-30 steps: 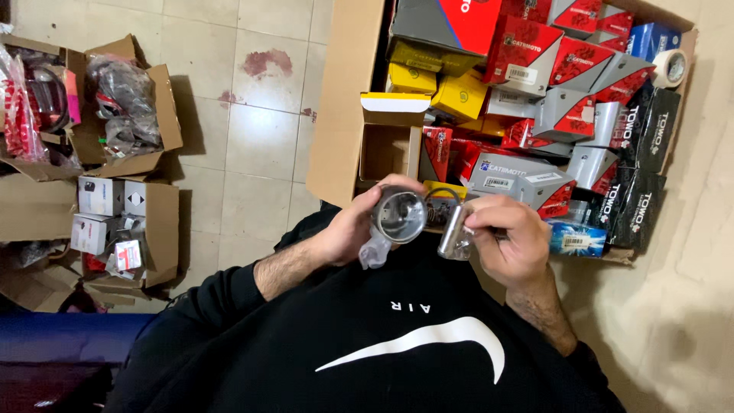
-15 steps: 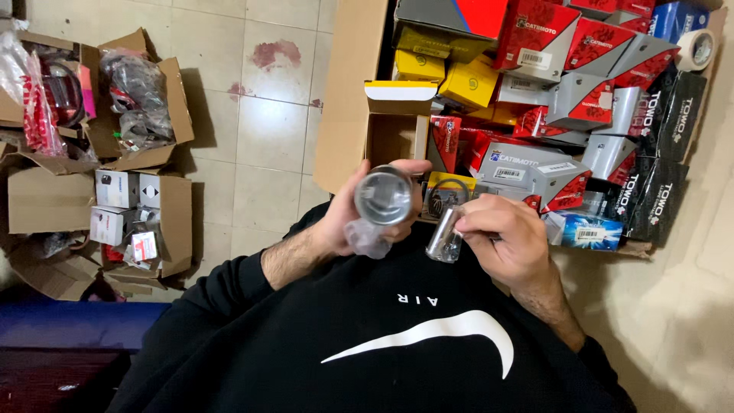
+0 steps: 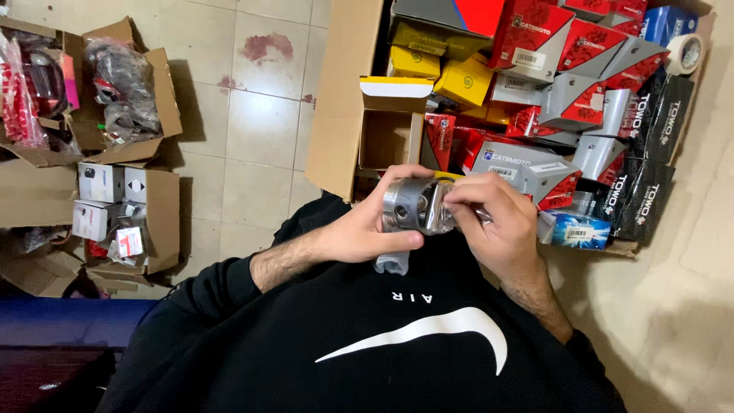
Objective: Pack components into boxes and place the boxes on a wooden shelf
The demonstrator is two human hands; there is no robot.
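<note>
- While the person's black sweater [image 3: 367,344] fills the bottom of the view, a tiled floor [image 3: 260,122] carries everything else, with open cardboard boxes of bagged parts [image 3: 122,92] along its left edge.
- Toward the floor's top right corner lies a big cardboard carton [image 3: 348,99] packed with red, yellow, grey and black small boxes [image 3: 535,38]; a roll of tape [image 3: 683,52] sits at its far right rim.
- One small open box [image 3: 390,130] stands empty at the carton's near edge.
- Just above the chest, the left hand [image 3: 359,233] has its fingers curled closed around a shiny metal piston [image 3: 409,205], thumb along its underside.
- Touching the piston's right side, the right hand [image 3: 497,226] pinches its fingers closed on a short metal pin [image 3: 440,208] set against the piston.
- Below the left hand hangs a scrap of clear plastic [image 3: 390,264].
</note>
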